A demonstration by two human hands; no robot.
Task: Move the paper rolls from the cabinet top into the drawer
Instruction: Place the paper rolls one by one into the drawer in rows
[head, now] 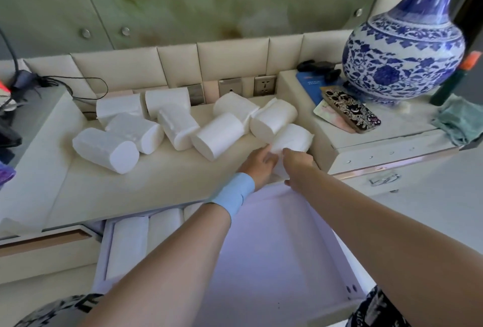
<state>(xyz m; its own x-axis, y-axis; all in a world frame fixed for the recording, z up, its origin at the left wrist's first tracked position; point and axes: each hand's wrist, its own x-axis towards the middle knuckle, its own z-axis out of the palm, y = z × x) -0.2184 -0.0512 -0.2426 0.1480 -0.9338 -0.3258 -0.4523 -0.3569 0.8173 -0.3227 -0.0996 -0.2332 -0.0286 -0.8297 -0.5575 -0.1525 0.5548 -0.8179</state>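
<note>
Bare forearms reach over the open white drawer [274, 261]; left hand [257, 167] and right hand [298, 164] clasp the white paper roll [290, 139] at two o'clock on the cream cabinet top [156, 182]. Squeezing may crush it; neighbouring rolls [217, 133] could get knocked.

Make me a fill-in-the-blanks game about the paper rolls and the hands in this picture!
1. Both hands are reaching for the paper roll nearest the ____ edge of the cabinet top.
2. The left hand has a light ____ band around its wrist.
3. The drawer under the cabinet top is ____.
4. The big vase is white and ____.

Missing words: right; blue; open; blue
</note>
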